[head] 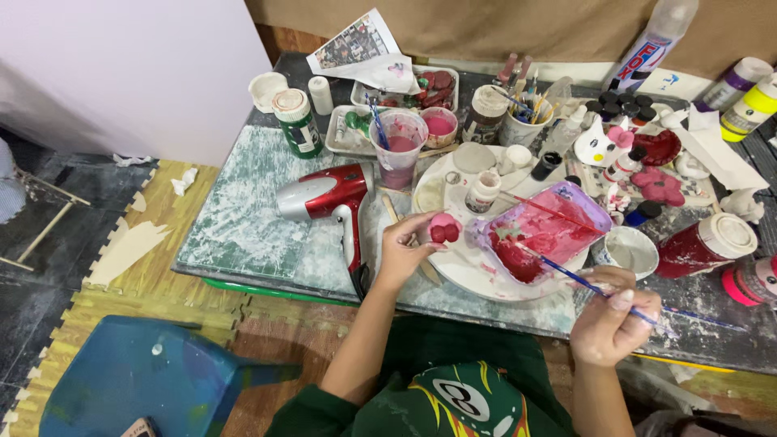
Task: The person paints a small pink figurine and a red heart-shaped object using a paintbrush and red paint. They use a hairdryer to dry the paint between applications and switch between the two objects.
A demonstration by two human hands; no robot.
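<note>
Partly, fingers [402, 232] hide the pink figure [443, 229].

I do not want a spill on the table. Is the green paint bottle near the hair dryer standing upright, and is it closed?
Upright and closed. The green paint bottle stands on its base behind the red hair dryer, with its pale round cap on top.

Dk green tee [453, 396] w/ graphic print, bare forearms
</note>
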